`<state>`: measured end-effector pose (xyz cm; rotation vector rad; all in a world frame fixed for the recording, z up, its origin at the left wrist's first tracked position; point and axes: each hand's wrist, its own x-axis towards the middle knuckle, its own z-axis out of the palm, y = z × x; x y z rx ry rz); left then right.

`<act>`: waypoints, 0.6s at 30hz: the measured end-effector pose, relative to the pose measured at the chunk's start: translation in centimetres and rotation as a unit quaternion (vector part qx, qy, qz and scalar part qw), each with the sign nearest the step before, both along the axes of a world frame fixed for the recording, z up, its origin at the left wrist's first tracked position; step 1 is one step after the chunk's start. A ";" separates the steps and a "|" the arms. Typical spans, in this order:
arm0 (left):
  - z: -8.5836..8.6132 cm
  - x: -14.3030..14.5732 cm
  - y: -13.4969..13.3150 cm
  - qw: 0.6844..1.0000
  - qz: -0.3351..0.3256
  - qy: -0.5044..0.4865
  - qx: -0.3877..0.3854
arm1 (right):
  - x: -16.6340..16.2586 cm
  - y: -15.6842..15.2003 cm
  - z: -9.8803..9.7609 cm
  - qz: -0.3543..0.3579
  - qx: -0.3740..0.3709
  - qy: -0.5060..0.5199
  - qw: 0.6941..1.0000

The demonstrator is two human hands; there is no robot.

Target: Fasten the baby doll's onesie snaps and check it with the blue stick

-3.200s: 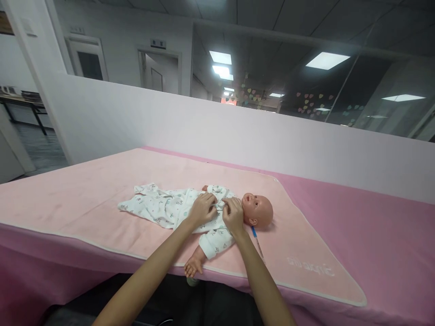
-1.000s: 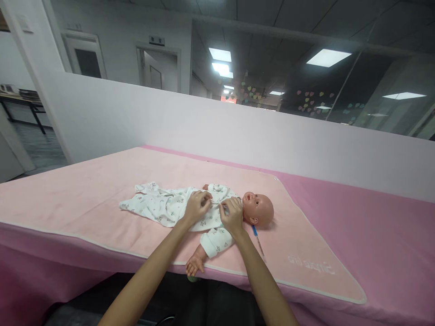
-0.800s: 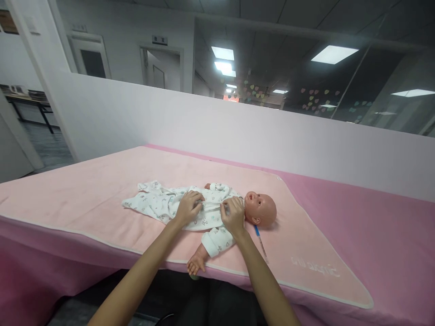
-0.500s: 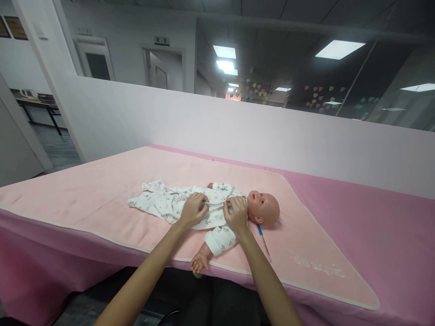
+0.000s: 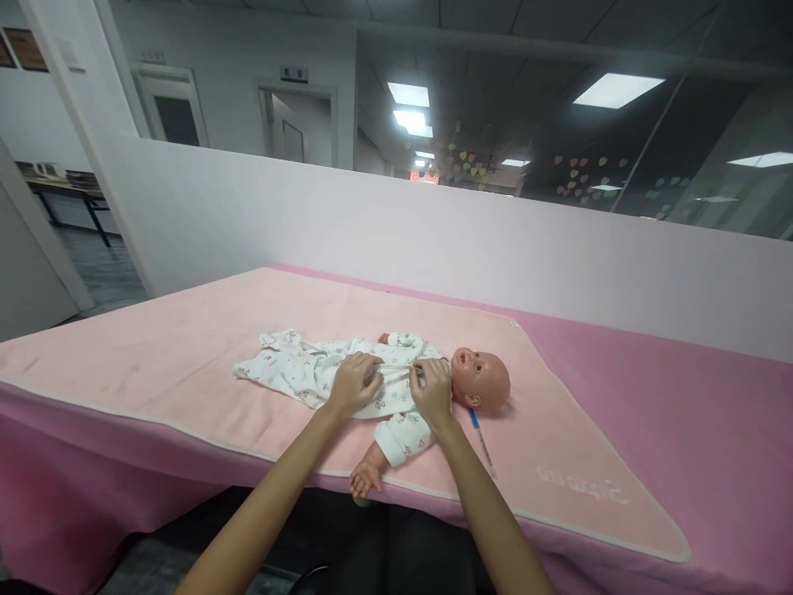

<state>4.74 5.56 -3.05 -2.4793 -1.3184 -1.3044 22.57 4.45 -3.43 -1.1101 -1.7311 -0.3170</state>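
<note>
A baby doll [image 5: 480, 382] lies on its back, its head to the right. It wears a white printed romper [image 5: 393, 401], whose legs spread flat to the left. Over the doll's belly, my left hand [image 5: 354, 385] is closed, with thumb and fingers pinching the romper's front. My right hand [image 5: 433, 390] pinches the same cloth at the chest, close to the doll's chin. A narrow white strip of the romper runs between both hands; whether it is a tie or an edge I cannot tell. The doll's near hand [image 5: 367, 474] rests by the table's front edge.
A thin stick with a blue end [image 5: 475, 420], like a thermometer, lies beside the doll's head. Under everything is a peach mat [image 5: 186, 330] on a pink-covered table [image 5: 657, 388]. A white low wall [image 5: 434, 231] with glass above it stands behind.
The strip between my hands now looks wider and sits slightly higher. My left fingers have shifted a little toward the right hand. The doll has barely moved.
</note>
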 end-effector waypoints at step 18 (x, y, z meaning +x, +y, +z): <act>0.2 -0.1 0.1 0.997 0.062 -0.025 0.022 | 0.1 -0.1 0.0 0.001 0.013 0.005 1.000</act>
